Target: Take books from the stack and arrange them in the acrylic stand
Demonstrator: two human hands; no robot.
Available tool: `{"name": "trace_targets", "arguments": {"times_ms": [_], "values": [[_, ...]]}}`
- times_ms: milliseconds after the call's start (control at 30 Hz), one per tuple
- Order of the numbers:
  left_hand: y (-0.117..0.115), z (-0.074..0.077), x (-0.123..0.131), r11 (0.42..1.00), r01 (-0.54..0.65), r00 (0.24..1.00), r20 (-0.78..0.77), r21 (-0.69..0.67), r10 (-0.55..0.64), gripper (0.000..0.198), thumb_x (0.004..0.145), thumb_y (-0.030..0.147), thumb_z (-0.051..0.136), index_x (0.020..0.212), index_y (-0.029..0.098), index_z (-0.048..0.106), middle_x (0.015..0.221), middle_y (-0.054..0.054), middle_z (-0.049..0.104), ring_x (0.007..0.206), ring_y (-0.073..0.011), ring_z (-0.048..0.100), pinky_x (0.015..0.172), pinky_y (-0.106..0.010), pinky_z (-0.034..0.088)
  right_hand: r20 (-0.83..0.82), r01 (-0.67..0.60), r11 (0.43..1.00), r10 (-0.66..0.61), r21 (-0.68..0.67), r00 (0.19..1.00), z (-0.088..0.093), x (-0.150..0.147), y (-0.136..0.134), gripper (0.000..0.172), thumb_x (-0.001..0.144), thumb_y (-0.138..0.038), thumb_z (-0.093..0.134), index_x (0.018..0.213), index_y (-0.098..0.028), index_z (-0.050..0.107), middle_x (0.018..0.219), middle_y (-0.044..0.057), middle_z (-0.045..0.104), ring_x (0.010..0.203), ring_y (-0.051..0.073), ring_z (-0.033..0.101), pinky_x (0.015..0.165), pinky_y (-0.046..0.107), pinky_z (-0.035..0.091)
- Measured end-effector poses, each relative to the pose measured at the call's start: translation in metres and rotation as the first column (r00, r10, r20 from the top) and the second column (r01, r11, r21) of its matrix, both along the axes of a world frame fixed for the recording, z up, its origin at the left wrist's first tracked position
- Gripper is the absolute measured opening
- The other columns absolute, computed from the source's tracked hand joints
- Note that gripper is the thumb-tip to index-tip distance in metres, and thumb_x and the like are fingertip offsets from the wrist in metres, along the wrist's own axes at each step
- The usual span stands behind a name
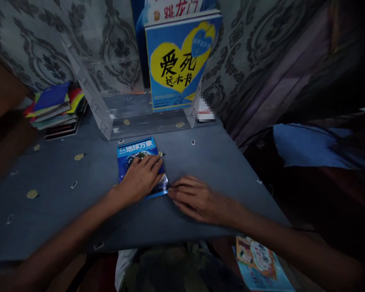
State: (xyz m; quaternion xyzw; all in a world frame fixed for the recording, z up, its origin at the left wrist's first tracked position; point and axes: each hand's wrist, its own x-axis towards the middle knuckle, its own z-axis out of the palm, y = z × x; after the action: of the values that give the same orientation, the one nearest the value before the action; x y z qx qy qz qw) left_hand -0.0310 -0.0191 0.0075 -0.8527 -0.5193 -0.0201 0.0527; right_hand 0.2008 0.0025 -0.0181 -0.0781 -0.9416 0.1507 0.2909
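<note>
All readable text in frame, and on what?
"少儿 地球万象": small blue book
"爱死这本书": standing heart book; smaller print blurred
Likely "2": same cover's small heart; characters above blurred
"跳龙": book behind it, third character cropped
Unreadable: lower-right book, blurred; white item, pixelated; tablecloth labels, too small

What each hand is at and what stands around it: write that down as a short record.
Left hand: palm down over the small blue book
Right hand: at that book's lower right corner; grip unclear
Small blue book: on the gray table, cover up
Clear stand: behind it, holding a book with a yellow heart
Book pile: left of the stand
</note>
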Motion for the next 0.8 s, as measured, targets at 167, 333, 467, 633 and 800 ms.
{"name": "trace_targets", "arguments": {"times_ms": [167,333,467,633,800], "values": [[0.047,-0.007,-0.014,0.992,-0.119,0.993,0.003,0.040,0.119,0.045,0.105,0.036,0.046,0.140,0.009,0.054,0.149,-0.019,0.057,0.133,-0.0320,0.054,0.101,-0.047,0.046,0.000,-0.020,1.000,0.020,0.006,1.000,0.002,0.000,0.001,0.019,0.100,-0.014,0.054,0.113,-0.013,0.068,0.090,0.008,0.075,0.095,0.020,0.066,0.085,0.034,0.056],[0.061,-0.014,-0.022,0.989,-0.129,0.991,0.045,0.076,0.126,0.043,0.104,0.036,0.046,0.137,0.011,0.057,0.145,-0.018,0.060,0.129,-0.0323,0.057,0.097,-0.046,0.045,0.017,-0.014,1.000,0.014,0.023,1.000,0.001,0.001,0.002,0.019,0.100,-0.015,0.054,0.112,-0.014,0.069,0.090,0.008,0.076,0.096,0.020,0.066,0.087,0.035,0.056],[0.057,-0.021,-0.023,0.984,-0.131,0.988,0.093,0.122,0.120,0.044,0.105,0.037,0.043,0.138,0.010,0.058,0.147,-0.018,0.059,0.128,-0.0321,0.057,0.095,-0.045,0.044,0.000,0.054,0.996,-0.054,0.071,0.999,-0.004,-0.002,0.002,0.025,0.101,-0.015,0.053,0.122,-0.018,0.067,0.096,0.006,0.079,0.096,0.020,0.068,0.104,0.045,0.049],[0.057,-0.026,-0.025,0.985,-0.145,0.977,0.171,0.096,0.127,0.042,0.104,0.034,0.046,0.139,0.013,0.058,0.147,-0.017,0.059,0.131,-0.0315,0.056,0.098,-0.045,0.044,0.061,0.149,0.988,-0.151,0.033,0.987,-0.008,-0.018,0.012,0.028,0.106,-0.022,0.046,0.125,-0.017,0.066,0.107,0.009,0.078,0.101,0.021,0.068,0.110,0.049,0.043],[0.062,-0.032,-0.038,0.988,-0.150,0.916,0.378,0.021,0.132,0.034,0.102,0.024,0.046,0.130,0.019,0.063,0.142,-0.012,0.064,0.131,-0.0269,0.058,0.102,-0.044,0.047,0.117,0.250,0.968,-0.247,-0.012,0.962,-0.011,-0.049,0.049,0.031,0.106,-0.029,0.046,0.124,-0.018,0.069,0.107,0.011,0.077,0.106,0.023,0.067,0.107,0.049,0.044]]}}
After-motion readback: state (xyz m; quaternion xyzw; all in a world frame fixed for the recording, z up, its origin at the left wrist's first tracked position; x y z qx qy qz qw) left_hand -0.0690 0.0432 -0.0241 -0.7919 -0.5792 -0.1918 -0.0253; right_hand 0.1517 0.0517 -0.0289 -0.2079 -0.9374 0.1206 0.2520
